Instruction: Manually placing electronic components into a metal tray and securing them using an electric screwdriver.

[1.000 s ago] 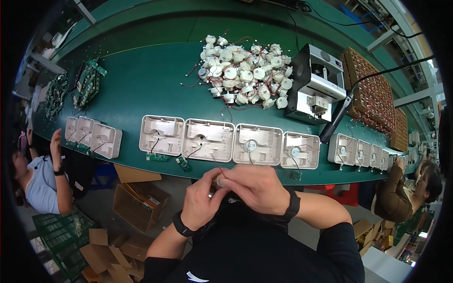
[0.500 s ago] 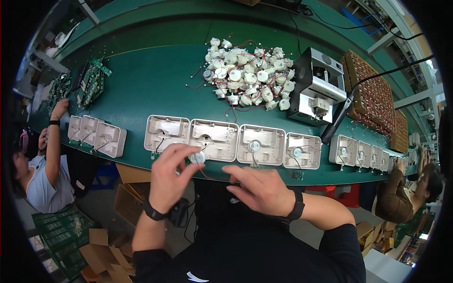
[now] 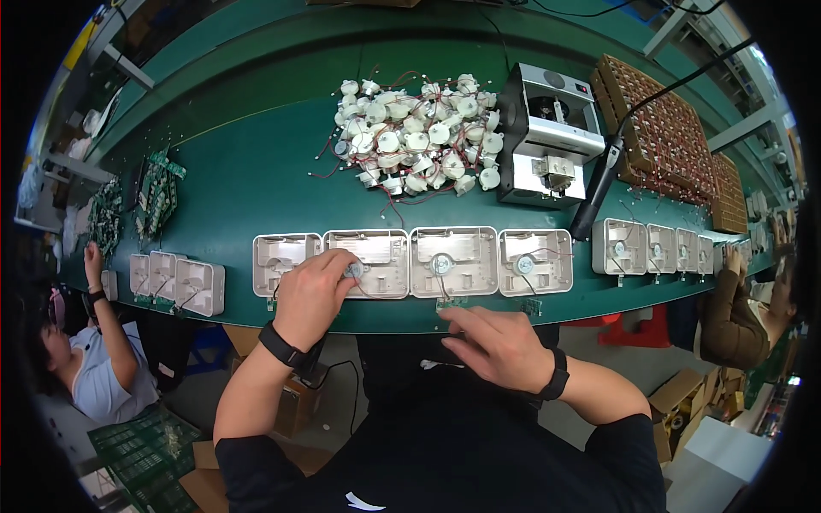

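L hand [image 3: 315,292] reaches over the surface [image 3: 248,188] edge, fingers curled, tips pinching a small round motor [image 3: 353,272] at the 2nd white housing [image 3: 369,263]; motor sits in/at that housing's lower left. R hand [image 3: 496,344] is low, just off the surface edge near the body, fingers loosely spread, holding nothing visible; fingertips pt toward a small green board [image 3: 451,302] hanging below the 3rd housing [image 3: 454,261]. Both wrists have black bands.

Row of 4 housings side by side along the near edge: 1st [image 3: 285,260] w/o a motor visible, 3rd and 4th [image 3: 535,261] each w/ a round motor inside. More housings further R [image 3: 650,248] and a group to the L [image 3: 175,282].

Behind the row: heap of white motors w/ red wires [image 3: 419,137], mid surface. R of it a grey box machine [image 3: 549,137], a black tool [image 3: 599,184] leaning beside it. Brown trays [image 3: 658,137] far R. Green boards [image 3: 154,192] far L.

Other ppl: one at L [image 3: 90,359], arm raised to the surface; one at R [image 3: 744,316].
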Tool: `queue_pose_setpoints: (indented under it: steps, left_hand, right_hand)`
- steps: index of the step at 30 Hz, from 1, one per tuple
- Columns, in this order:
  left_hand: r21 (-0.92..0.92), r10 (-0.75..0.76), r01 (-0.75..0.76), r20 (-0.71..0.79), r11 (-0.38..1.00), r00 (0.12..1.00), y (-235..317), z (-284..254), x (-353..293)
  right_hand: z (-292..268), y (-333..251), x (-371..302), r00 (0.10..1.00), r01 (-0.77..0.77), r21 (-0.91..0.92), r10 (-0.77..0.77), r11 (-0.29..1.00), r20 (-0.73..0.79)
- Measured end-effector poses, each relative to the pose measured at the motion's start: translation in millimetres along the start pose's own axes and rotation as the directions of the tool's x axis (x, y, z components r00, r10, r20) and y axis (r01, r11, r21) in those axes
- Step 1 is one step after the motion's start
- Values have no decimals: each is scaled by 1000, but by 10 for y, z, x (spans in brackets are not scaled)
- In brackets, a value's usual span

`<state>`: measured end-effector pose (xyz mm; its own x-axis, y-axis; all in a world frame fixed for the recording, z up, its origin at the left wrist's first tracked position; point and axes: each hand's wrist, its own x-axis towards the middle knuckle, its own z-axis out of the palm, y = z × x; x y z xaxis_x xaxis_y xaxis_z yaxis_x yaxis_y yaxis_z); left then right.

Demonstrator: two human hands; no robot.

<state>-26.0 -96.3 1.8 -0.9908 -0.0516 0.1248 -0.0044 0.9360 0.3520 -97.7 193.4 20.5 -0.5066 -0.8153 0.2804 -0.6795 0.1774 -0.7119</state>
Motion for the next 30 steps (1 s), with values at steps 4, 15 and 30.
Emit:
queue_pose_setpoints:
  steps: [4,15,30]
  left_hand:
    - [73,-87,83,53,994,995,37,-12,8]
    - [-970,-313,241,240,-37,919,201,-554,-425]
    - [-915,-240,349,391,-200,888,518,-15,-812]
  right_hand:
    - [-19,27,-59,1000,-14,-13,14,1000,-3]
    - [30,-199,197,998,-62,237,62,970,7]
    - [217,-243,554,890,-383,482,175,788,421]
